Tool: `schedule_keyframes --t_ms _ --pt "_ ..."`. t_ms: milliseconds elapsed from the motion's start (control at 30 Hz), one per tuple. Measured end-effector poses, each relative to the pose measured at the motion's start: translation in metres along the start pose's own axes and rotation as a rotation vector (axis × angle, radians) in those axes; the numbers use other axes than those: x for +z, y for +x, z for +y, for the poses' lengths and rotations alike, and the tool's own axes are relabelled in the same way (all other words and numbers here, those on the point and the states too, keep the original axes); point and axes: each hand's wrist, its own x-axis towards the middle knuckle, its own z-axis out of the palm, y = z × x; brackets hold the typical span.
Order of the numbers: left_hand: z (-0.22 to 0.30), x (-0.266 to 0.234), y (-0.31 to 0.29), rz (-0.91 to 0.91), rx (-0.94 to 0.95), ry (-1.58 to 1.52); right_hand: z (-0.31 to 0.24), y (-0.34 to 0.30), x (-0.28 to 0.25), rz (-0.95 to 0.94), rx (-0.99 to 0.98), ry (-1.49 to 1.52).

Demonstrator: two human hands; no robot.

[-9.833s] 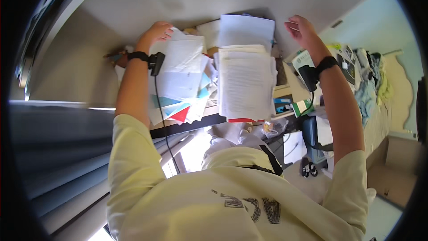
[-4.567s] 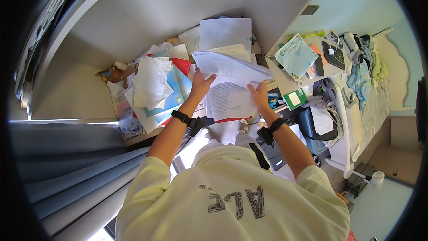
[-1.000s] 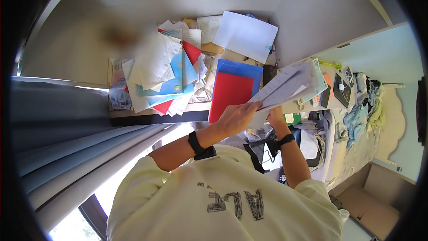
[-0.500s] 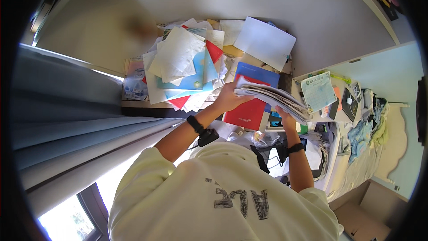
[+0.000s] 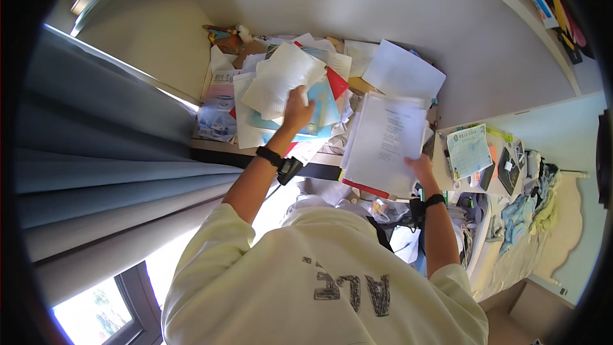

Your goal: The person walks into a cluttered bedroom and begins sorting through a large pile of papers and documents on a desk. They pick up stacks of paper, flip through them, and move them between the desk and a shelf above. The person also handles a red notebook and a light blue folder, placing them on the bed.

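Left of centre in the frame, your left hand [image 5: 298, 112] is on the white sheets [image 5: 284, 76] topping the loose pile; whether it grips them, I can't tell. Lift by the edge, gently, so the light-blue folder [image 5: 327, 113] beneath doesn't drag. Right of centre, your right hand [image 5: 420, 169] is at the right edge of the printed stack [image 5: 386, 144]; its grip is unclear too. Steady that edge, keeping the pages square. Your hands are well apart; half a second ago both held papers tilted above the red folder [image 5: 366, 188], now mostly covered.
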Motion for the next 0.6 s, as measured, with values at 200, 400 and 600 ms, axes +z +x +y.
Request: schedule_keyframes --t_ms 200,400,600 --pt "-0.063 -0.078 0.031 0.170 -0.268 0.567 -0.021 -0.001 -0.011 -0.059 0.174 -0.408" --pt "-0.049 -0.103 0.059 -0.055 -0.338 0.563 -0.071 -0.007 -0.003 0.426 -0.213 -0.767" --pt "-0.048 -0.100 0.059 -0.095 -0.297 0.436 -0.148 0.009 0.103 0.118 -0.456 -0.351"
